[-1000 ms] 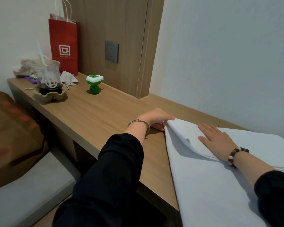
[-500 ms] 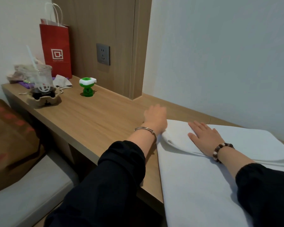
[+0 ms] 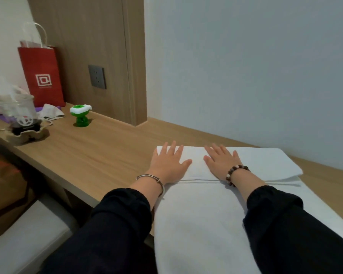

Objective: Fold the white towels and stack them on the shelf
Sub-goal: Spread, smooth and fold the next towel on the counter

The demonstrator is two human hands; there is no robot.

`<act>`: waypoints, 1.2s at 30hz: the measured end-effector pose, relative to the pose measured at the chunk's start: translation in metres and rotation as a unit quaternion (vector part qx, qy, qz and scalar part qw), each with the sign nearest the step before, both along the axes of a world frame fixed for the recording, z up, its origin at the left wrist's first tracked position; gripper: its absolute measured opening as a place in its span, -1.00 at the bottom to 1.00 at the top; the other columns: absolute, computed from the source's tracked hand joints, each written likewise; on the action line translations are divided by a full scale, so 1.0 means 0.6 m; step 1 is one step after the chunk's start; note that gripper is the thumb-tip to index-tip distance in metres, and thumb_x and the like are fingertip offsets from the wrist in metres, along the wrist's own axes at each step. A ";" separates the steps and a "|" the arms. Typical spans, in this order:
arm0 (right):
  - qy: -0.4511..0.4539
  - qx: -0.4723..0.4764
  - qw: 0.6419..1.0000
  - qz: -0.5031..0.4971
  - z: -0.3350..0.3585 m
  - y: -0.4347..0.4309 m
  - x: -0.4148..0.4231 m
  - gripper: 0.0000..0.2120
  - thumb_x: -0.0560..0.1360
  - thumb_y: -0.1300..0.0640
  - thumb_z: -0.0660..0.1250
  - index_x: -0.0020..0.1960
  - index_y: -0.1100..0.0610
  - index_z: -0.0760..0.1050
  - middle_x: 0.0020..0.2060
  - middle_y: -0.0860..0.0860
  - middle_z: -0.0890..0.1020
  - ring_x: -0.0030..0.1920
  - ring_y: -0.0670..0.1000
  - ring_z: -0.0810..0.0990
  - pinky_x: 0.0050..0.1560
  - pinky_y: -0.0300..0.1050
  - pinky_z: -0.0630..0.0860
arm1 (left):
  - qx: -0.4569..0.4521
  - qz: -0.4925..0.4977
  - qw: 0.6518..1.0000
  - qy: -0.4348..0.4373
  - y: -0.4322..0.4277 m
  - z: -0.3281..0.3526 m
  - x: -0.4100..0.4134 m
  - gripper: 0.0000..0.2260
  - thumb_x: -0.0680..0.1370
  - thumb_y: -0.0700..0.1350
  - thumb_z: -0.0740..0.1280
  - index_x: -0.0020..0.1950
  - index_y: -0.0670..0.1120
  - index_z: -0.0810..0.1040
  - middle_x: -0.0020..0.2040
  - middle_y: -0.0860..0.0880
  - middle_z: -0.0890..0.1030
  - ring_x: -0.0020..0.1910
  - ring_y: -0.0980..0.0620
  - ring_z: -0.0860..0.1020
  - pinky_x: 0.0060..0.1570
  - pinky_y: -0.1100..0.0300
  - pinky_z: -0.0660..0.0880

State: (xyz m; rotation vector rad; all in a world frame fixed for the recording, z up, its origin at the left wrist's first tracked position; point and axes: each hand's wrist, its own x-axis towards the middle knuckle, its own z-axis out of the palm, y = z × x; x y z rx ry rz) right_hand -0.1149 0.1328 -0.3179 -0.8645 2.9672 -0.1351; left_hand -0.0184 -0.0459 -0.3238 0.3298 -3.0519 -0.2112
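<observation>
We lay our left hand [image 3: 167, 165] and right hand [image 3: 222, 162] flat, fingers [image 3: 173, 148] straight and released, on the folded far layer of the white towel [image 3: 196, 224], spread over the wooden tabletop [image 3: 99, 153] at lower right.

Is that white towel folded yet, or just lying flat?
Partly folded. The towel has its far end doubled over, with layered edges showing at the right; the left hand and right hand press it flat.

Both hands, left [image 3: 167, 165] and right [image 3: 223, 164], lie flat, fingers spread.
</observation>
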 end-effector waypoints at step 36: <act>0.174 0.010 0.984 -0.034 0.201 0.107 -0.091 -0.89 0.47 0.13 0.25 -0.05 0.09 0.33 -0.23 0.01 0.44 -0.24 0.12 0.46 -0.30 -0.15 0.31 | -0.214 -0.024 0.960 0.182 -0.057 0.183 -0.041 -0.88 0.48 -0.18 0.30 -0.02 -0.08 0.41 -0.08 -0.07 0.57 -0.09 -0.17 0.55 -0.29 0.13 0.29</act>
